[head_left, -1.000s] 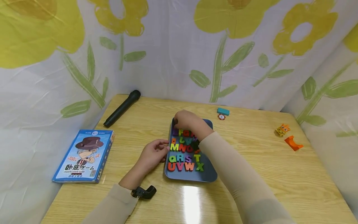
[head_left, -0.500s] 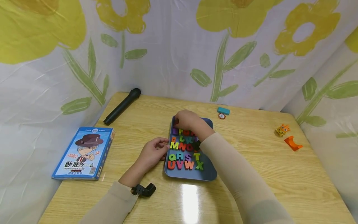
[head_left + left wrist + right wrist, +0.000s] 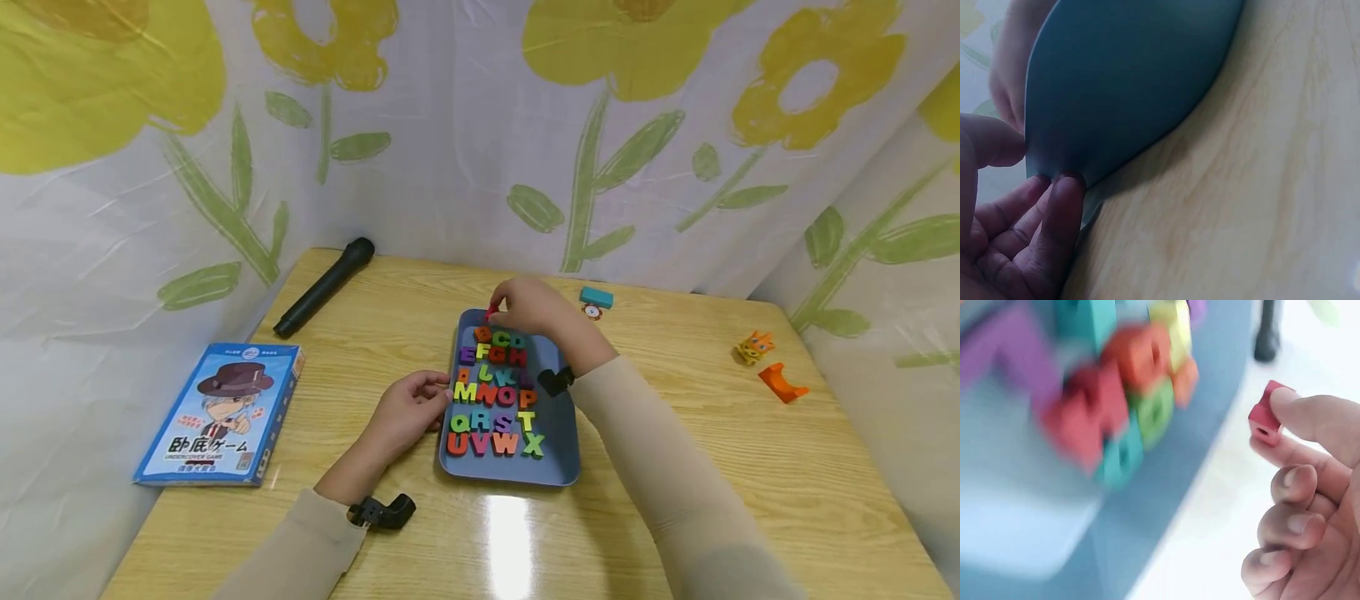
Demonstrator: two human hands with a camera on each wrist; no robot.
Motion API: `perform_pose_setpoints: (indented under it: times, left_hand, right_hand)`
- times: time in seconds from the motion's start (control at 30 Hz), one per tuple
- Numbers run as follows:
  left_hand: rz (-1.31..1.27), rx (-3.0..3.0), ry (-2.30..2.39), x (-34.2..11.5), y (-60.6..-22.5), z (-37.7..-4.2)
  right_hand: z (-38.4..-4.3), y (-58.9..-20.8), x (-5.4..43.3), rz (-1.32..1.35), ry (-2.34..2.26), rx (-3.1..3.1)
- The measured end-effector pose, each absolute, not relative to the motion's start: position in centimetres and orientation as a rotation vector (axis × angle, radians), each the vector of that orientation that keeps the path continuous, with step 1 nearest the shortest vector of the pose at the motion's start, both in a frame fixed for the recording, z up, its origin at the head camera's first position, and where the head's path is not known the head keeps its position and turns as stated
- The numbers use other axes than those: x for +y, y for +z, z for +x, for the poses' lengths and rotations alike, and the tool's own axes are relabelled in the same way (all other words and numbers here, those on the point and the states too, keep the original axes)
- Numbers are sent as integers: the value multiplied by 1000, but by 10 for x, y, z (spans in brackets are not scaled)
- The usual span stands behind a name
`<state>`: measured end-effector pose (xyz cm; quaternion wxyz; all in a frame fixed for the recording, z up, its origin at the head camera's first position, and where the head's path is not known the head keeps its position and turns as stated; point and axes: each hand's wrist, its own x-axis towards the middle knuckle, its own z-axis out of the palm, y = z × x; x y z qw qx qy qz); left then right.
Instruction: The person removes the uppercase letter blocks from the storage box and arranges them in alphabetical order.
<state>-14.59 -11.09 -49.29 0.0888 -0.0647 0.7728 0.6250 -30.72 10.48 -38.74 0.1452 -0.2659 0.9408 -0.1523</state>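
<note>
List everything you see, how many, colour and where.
Tray: 1, blue-grey, table centre
Letters: over twenty, mixed, in tray
Held piece: 1, red, tray's far end
Microphone: 1, black, back left
Box: 1, blue, left
Block: 1, teal, back
Chip: 1, red-white, by block
Figurine: 1, orange-yellow, right
Curved piece: 1, orange, by figurine
Table: 1, pale wood, below
Cloth: count unclear, white with flowers, around
Wrist cameras: 2, black, on wrists
Sleeves: 2, beige, on forearms
Left hand: 1, bare, tray's left rim
Right hand: 1, bare, on held piece

your beige sleeves (image 3: 660, 467), your red piece (image 3: 1266, 412), your blue-grey tray (image 3: 557, 450), multicoloured letters (image 3: 505, 444), yellow-and-green flowers (image 3: 637, 54) patterning the white cloth (image 3: 457, 150)
</note>
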Motion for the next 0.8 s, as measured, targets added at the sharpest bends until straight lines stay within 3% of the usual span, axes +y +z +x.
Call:
perform_pose_setpoints:
  times: [0.2, 0.4, 0.8]
  left_hand:
    - [-212, 2306, 1848, -113, -493, -143]
    - [-214, 2317, 1841, -116, -491, -142]
    - [-212, 2307, 1860, -118, -493, -142]
  right_hand:
    - [-316, -381, 177, -633, -555, 2769]
    - [-315, -404, 228, -542, -467, 2760]
    - [-309, -438, 234, -547, -398, 2741]
